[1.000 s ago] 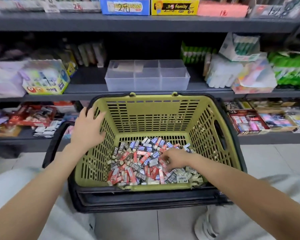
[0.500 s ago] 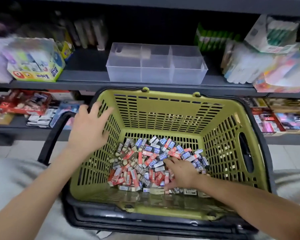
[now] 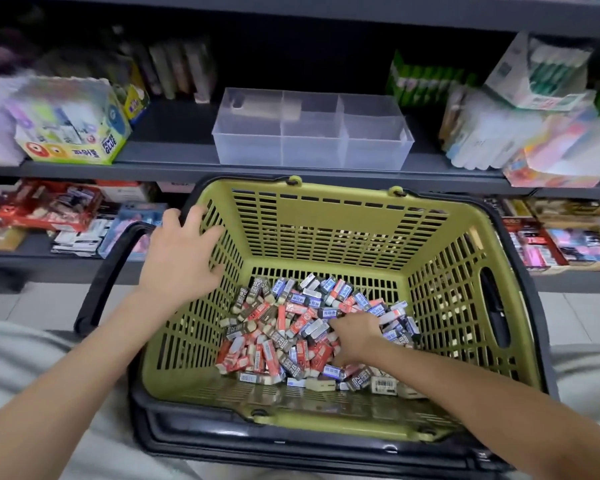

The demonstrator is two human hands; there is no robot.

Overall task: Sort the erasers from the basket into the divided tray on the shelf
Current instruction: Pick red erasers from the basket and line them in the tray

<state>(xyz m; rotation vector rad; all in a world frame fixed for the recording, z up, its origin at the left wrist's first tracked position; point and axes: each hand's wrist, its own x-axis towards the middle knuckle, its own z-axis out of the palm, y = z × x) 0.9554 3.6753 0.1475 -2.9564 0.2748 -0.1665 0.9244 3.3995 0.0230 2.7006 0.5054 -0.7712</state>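
A green slotted basket (image 3: 326, 233) with black handles sits in front of me below the shelf. Several erasers (image 3: 278, 327) in red, blue and brown sleeves are heaped on its floor. My right hand (image 3: 355, 336) is down in the right side of the heap, its fingers curled into the erasers and partly buried. My left hand (image 3: 179, 261) rests on the basket's left rim with its fingers spread. The clear divided tray (image 3: 309, 147) stands on the shelf just behind the basket, and no erasers show inside it.
A power glue box (image 3: 73, 133) stands left of the tray and white packets (image 3: 482, 136) right of it. The grey shelf edge (image 3: 153, 171) runs just above the basket's far rim. Packaged goods (image 3: 49, 209) fill the lower shelf. A black basket handle (image 3: 101, 271) hangs at left.
The view has dipped and closed in on the basket. My right hand's fingers went from lying spread on the heap to curling into it. My left hand stays on the rim.
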